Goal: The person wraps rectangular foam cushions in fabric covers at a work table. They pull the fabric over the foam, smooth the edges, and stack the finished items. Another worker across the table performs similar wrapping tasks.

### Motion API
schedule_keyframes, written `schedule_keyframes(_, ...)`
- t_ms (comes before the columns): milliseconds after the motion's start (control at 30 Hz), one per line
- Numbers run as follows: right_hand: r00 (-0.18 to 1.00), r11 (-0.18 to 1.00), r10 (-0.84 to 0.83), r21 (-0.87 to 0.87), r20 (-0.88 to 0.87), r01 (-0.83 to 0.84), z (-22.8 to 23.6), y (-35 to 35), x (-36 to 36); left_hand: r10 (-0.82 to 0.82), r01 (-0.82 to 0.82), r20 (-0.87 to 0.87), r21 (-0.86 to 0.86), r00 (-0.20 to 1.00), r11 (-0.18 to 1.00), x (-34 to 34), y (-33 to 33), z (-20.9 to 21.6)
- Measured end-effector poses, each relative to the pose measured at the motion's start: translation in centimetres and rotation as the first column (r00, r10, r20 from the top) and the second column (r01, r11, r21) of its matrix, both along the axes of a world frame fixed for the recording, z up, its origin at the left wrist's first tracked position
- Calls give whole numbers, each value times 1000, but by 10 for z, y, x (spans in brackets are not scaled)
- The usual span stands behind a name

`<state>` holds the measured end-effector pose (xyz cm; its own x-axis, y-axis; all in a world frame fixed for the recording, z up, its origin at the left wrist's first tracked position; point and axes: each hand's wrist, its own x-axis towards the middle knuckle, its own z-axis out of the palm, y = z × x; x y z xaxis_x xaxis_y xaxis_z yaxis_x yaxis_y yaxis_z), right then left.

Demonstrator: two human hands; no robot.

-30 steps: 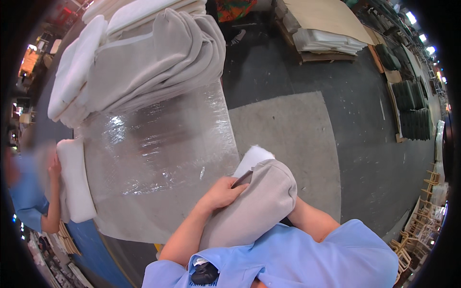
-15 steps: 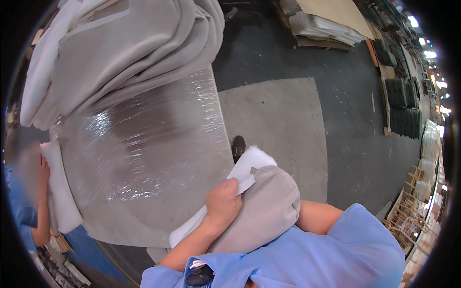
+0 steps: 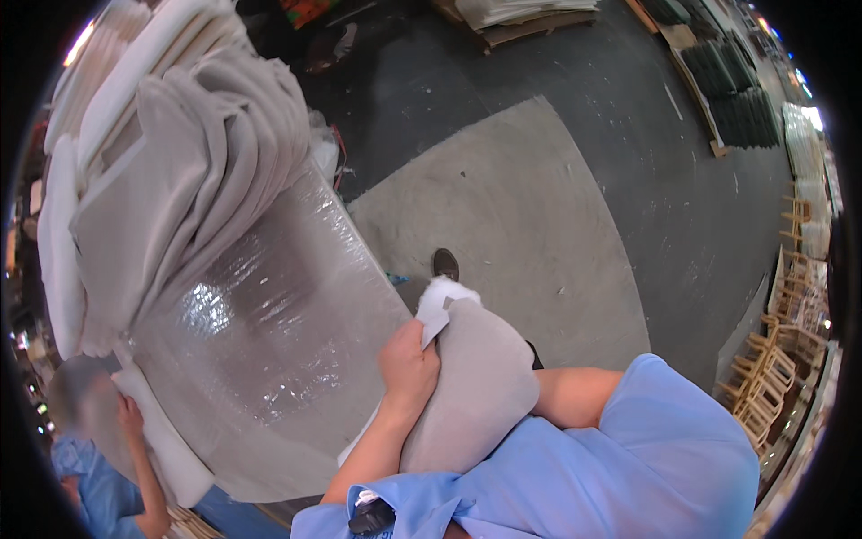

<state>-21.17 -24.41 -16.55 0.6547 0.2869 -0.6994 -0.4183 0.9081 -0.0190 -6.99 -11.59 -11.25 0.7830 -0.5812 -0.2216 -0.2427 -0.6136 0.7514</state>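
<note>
A grey fabric cushion cover (image 3: pixel 480 386) with white fluffy padding (image 3: pixel 447 292) showing at its far end is held against my body. My left hand (image 3: pixel 411 364) is closed on the cover's near-left edge, gripping a white strip (image 3: pixel 433 325) that runs along its opening. My right forearm (image 3: pixel 575 395) reaches behind the cover from the right, and the hand itself is hidden there. To the left stands a table (image 3: pixel 269 332) wrapped in shiny clear film, with a heap of grey fabric covers (image 3: pixel 197 153) at its far end.
White padding slabs (image 3: pixel 162 63) stand beside the heap. At the lower left a co-worker in a blue shirt (image 3: pixel 99 476) holds a white padded piece (image 3: pixel 166 440). Wooden chair frames (image 3: pixel 772 368) line the right side, and dark green stacked pieces (image 3: pixel 736 94) stand far right.
My view has turned, so the table and heap appear rotated and the co-worker shows more. The cushion cover stands more upright, with my left hand still gripping its edge.
</note>
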Motion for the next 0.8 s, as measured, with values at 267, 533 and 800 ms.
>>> schedule_keyframes(267,949,938,-315,-158,-22,308,-50,22,18,23,-16,-285,30,958,999,6,9,22)
schedule_keyframes(533,925,565,-364,-816,-109,126,-44,40,55,46,-78,-365,-72,930,994,4,27,-7)
schedule_keyframes(800,931,421,-359,-902,-65,99,-26,41,64,74,-102,-263,-93,962,990,6,19,-6)
